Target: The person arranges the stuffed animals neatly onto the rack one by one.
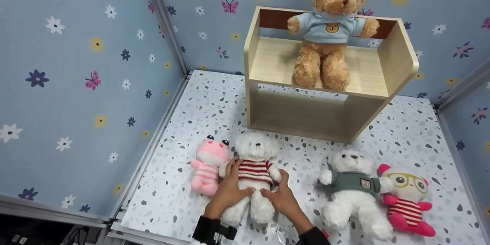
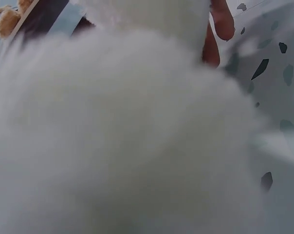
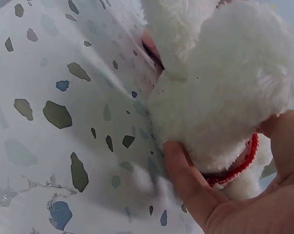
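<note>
A white plush bear in a red-and-cream striped sweater lies face up on the speckled surface, its head toward the shelf. Around its left side in the head view curls the left hand, thumb on the belly. The right hand grips the other side, thumb on the front. White fur fills most of the left wrist view, with two fingertips past its edge. In the right wrist view the right hand holds the white plush between thumb and fingers, beside the red sweater trim.
A pink plush frog lies left of the bear. To the right lie a white bear in a green sweater and a pink-and-white plush with glasses. Behind, a brown bear sits on a wooden shelf.
</note>
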Tool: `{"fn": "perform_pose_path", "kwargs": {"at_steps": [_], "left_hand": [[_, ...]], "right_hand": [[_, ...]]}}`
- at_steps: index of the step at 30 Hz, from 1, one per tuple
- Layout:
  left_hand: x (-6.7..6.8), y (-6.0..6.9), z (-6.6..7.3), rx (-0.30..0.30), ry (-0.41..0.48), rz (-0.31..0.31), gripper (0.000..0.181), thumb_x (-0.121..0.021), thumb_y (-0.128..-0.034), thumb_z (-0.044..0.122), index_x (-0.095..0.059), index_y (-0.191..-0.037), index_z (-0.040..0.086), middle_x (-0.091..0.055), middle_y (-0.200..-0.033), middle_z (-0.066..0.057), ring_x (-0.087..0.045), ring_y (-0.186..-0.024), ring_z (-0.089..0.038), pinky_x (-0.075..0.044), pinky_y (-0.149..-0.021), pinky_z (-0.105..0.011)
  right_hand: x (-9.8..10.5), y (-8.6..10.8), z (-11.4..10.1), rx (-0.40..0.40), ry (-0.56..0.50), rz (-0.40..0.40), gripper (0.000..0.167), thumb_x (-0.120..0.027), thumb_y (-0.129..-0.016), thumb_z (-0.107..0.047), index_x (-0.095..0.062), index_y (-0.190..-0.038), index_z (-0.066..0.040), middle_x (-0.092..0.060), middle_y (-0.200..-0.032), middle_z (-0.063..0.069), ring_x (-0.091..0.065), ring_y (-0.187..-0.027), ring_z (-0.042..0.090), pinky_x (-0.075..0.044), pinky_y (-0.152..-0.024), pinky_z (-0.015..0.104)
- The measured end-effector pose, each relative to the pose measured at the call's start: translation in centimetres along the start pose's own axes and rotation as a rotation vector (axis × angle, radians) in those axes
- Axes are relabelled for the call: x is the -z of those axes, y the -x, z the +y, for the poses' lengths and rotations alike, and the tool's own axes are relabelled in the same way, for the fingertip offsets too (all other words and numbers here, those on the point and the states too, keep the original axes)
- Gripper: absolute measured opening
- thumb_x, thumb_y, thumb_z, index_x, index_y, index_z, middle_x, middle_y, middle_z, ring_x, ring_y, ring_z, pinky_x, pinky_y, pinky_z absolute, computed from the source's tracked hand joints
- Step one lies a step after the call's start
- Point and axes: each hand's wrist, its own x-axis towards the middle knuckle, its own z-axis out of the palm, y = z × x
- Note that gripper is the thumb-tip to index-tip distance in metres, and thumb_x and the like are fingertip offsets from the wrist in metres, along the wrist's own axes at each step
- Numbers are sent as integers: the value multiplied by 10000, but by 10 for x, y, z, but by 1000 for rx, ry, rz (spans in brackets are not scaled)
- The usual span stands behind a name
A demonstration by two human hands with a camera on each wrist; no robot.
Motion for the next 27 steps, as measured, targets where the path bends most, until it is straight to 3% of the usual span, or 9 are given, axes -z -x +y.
{"fn": "perform_pose_path", "kwargs": {"at_steps": [4,8,15,21,27], "left_hand": [[-2,0,1,7,9,6,1061,-830,-831,314,-160,-1640,172,-12,-1724,-134,-682,-975,-340,-592,-823,-448],[-4,0,1,6,25,17,1077,-836,-821,306,-151,-1644,188,11,-1730,-103,-668,-1045,-366,-595,-831,-432],[-8,1,0,-67,29,69,1033,-847,-806,257,-219,-1618,140,-63,-1700,-146,-630,-1150,-415,-570,-921,-477],[-9,1,-1,-61,16,76,1047,-851,-793,282,-220,-1615,136,-32,-1701,-173,-647,-1092,-413,-580,-880,-476],[-9,2,0,-49,20,87,1059,-865,-773,279,-233,-1617,178,-56,-1707,-131,-632,-1144,-424,-567,-930,-514]], "right_hand": [[0,1,1,31,-20,0,890,-744,-924,-236,-126,-1550,-100,-485,-1430,324,-542,-1294,425,-502,-987,474],[0,1,2,38,-35,-1,887,-738,-926,-211,-120,-1549,-85,-472,-1435,337,-534,-1297,432,-507,-985,470],[-1,-1,5,13,-68,-14,914,-728,-918,-209,-90,-1563,-105,-469,-1444,307,-545,-1297,400,-499,-998,432],[-1,1,5,20,-80,-6,924,-731,-919,-194,-84,-1572,-93,-471,-1441,320,-531,-1311,421,-491,-1014,474],[-1,2,5,4,-66,-3,984,-732,-921,-205,-33,-1602,-79,-455,-1460,331,-518,-1321,443,-489,-1019,510]]}}
